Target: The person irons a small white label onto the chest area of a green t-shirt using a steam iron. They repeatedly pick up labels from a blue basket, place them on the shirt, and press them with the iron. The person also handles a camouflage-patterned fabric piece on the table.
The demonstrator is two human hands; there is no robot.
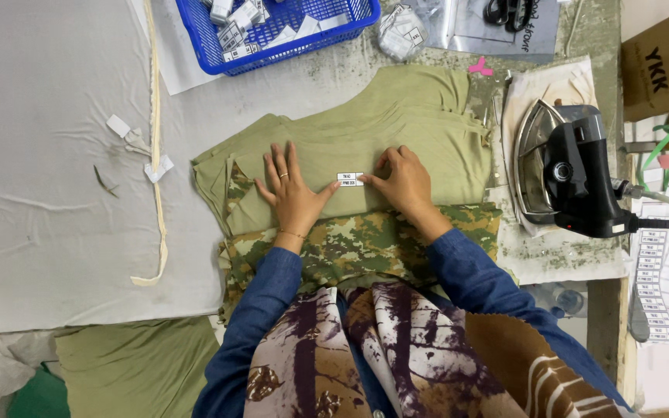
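Hands meet at mid-frame over a small white label (350, 179) lying on a stack of olive-green fabric pieces (396, 147). The left hand (292, 190) lies flat with fingers spread, thumb tip touching the label's left end; the right hand (400, 179) is curled, fingertips pressing the label's right end. The label looks thin, light and limp, likely to slide, so it is best pinched at its short ends. The fabric looks soft and floppy and would need smoothing flat. Just below the hands lies camouflage cloth (350, 244).

At upper left of centre a blue plastic basket (358, 19) holds more white labels. Right of the stack a black steam iron (571, 170) rests on a stained pad. A long strip of white labels (652, 286) hangs at the right edge, and a brown cardboard box (663, 66) sits at upper right.
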